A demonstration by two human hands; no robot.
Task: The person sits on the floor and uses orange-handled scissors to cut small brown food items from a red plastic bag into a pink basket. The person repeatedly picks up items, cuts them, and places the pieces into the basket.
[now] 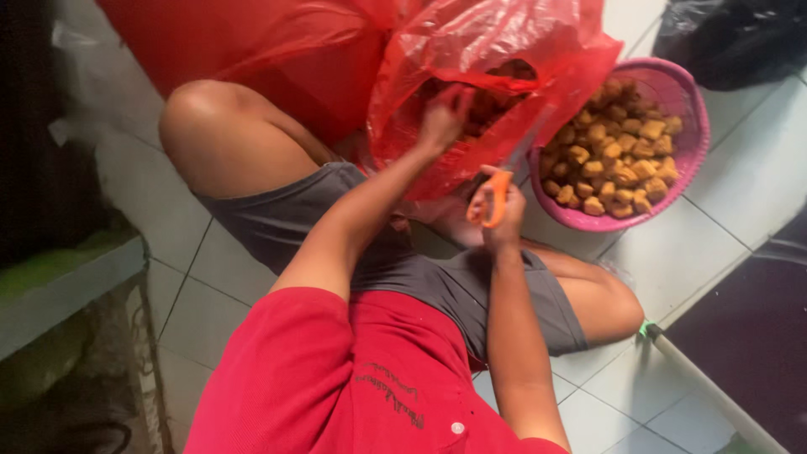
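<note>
Red plastic bag (pixel 504 76), propped on the floor against the legs, is entered by the left hand (pixel 443 116), fingers curled on fried tofu (pixel 492 101). Orange-handled scissors (pixel 498 195) are gripped by the right hand (pixel 496 210); blades are best kept angled away beside the pink basket (pixel 689 160).

Sitting on the floor, knees bent and spread, left knee up high, right leg folded flat. Left arm stretches forward from the shoulder, elbow only slightly bent, forearm angled up and to the right. Left hand (pixel 443 118) is at the top of that reach, fingers curled in a loose grab, back of the hand toward the camera. Right arm runs nearly straight up the frame, elbow tucked near the hip. Right hand (pixel 496 208) sits lower than the left and closer to the body, fingers wrapped tight around an orange handle.
</note>
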